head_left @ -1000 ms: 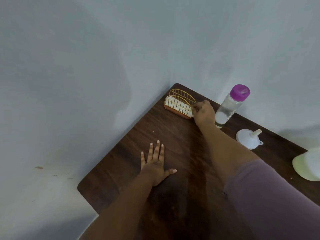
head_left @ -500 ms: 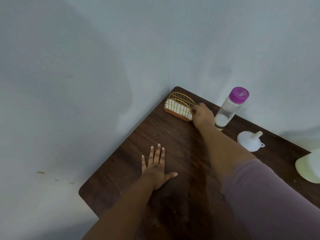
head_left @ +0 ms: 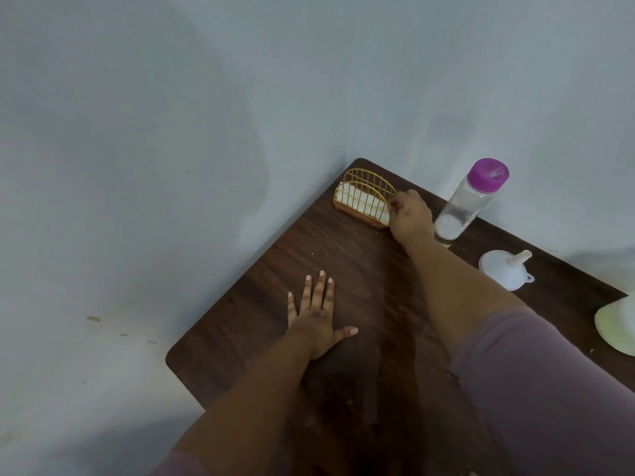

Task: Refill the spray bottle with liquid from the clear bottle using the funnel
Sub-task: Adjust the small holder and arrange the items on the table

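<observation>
Purple-capped clear bottle (head_left: 464,207) is standing at the counter (head_left: 247,324) back edge, white funnel (head_left: 505,269) lying just right of it. Right hand (head_left: 410,216) fingers are pinching a napkin in the gold wire holder (head_left: 364,197). Left hand (head_left: 314,317) is lying flat, fingers spread. Spray bottle (head_left: 618,328) is sitting cropped at the right edge.

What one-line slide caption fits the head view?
Right hand pinches white napkins in gold wire holder; left hand flat on dark wooden table.

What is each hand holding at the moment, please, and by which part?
The right hand pinches the white napkins at their near end in the wire holder. The left hand holds nothing.
</observation>
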A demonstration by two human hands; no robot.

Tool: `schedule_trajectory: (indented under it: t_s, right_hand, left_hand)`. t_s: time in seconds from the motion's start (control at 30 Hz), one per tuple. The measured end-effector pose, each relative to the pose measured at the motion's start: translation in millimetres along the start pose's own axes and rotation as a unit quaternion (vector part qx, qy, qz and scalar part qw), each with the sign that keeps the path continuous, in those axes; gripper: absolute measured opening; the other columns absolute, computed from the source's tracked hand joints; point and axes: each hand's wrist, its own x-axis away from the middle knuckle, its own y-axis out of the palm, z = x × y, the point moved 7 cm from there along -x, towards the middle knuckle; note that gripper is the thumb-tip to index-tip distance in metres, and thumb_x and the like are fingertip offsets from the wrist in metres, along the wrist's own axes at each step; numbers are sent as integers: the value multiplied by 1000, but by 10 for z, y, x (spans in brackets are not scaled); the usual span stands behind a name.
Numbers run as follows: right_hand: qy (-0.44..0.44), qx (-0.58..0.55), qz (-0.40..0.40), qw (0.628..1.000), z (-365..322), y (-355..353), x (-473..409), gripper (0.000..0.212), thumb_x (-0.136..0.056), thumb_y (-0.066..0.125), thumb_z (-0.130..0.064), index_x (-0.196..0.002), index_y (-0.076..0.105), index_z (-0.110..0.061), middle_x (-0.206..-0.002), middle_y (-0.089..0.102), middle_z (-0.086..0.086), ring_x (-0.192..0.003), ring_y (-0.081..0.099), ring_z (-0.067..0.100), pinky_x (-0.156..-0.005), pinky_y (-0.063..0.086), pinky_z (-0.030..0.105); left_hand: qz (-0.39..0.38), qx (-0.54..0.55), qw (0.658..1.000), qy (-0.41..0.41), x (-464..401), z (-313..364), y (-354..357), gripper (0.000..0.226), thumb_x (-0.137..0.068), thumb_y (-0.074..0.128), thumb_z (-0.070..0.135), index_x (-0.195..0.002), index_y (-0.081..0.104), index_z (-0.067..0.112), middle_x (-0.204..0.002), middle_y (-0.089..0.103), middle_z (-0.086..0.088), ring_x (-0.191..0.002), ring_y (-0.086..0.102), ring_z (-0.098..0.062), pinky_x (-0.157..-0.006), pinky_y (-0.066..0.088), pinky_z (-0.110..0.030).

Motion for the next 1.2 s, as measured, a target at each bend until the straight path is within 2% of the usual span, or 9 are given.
schedule_trajectory:
  t_s: [0.33, 0.57, 0.7, 0.87, 0.93, 1.0, 1.1, 1.17, 1.2]
  right_hand:
    - [-44, -2, 100, 994, -386, -515, 196, 33, -103, 31, -35, -99, 47, -6, -88, 58, 12, -72, 53, 25, -61, 38, 35]
    - [-61, -39, 78, 994, -813, -1002, 408, 34, -96, 49, -43, -94, 47, -9, -85, 55, 6, -67, 53, 20, -59, 41, 30]
    - [83, -124, 17, 989, -517, -1106, 901, 32, -78, 78, -31, -75, 50, -16, -82, 55, 0, -75, 59, 17, -67, 46, 28]
    - [336, -362, -52, 868, 279, -980, 2085, 36, -88, 66, -6, -121, 54, 6, -124, 59, 15, -97, 64, 18, -71, 58, 23]
    - [395, -326, -34, 858, 617, -1138, 2613, 35, -96, 56, -14, -128, 52, 0, -134, 54, 16, -114, 59, 26, -83, 54, 29]
    - [400, -192, 75, 893, 1004, -1542, 3117, 35, -99, 49, -27, -125, 59, -5, -130, 59, 15, -118, 56, 30, -93, 44, 33]
    - [343, -35, 244, 907, 1236, -2074, 3844, 29, -99, 48, -26, -104, 67, -6, -102, 69, 17, -94, 61, 33, -75, 41, 31]
    - [300, 74, 262, 914, 1314, -2165, 4208, 23, -96, 50, -26, -99, 66, -11, -92, 68, 16, -84, 60, 33, -69, 41, 33]
    - [275, 138, 204, 929, 1330, -2102, 4305, 19, -93, 52, -24, -100, 67, -15, -95, 67, 16, -87, 59, 34, -71, 44, 35]
  left_hand:
    - [-7, -1, 1000, 4, 5, 2, -14, 107, -84, 34, 79, -149, -27, 19, -155, -39, 1, -141, -36, -24, -112, -16, -58]
    - [-20, -2, 1000, -1, 20, 26, -34, 108, -84, 34, 79, -149, -27, 18, -153, -40, 1, -141, -36, -24, -113, -15, -59]
    - [-37, -16, 999, -1, 160, 37, -98, 104, -88, 37, 73, -150, -24, 16, -154, -39, -2, -143, -33, -27, -114, -13, -59]
    - [61, 5, 997, 48, 524, 380, -71, 89, -94, 46, 57, -155, 4, 11, -163, -10, -14, -150, -5, -34, -120, 3, -51]
    - [130, 32, 987, 89, 775, 556, 26, 84, -93, 49, 54, -155, 8, 13, -162, 1, -11, -148, 8, -31, -117, 15, -47]
    - [148, 40, 981, 116, 954, 694, 182, 85, -93, 50, 54, -155, 6, 15, -161, 7, -9, -145, 15, -29, -114, 22, -46]
    - [134, 24, 980, 147, 1079, 855, 401, 84, -93, 48, 56, -154, 7, 15, -159, 13, -9, -143, 19, -29, -113, 23, -46]
    - [127, 7, 977, 169, 1122, 961, 491, 82, -94, 46, 56, -154, 10, 15, -159, 15, -9, -143, 19, -29, -113, 23, -46]
    - [126, 2, 976, 177, 1136, 1007, 521, 81, -94, 46, 56, -154, 11, 15, -159, 15, -9, -143, 20, -29, -113, 23, -46]
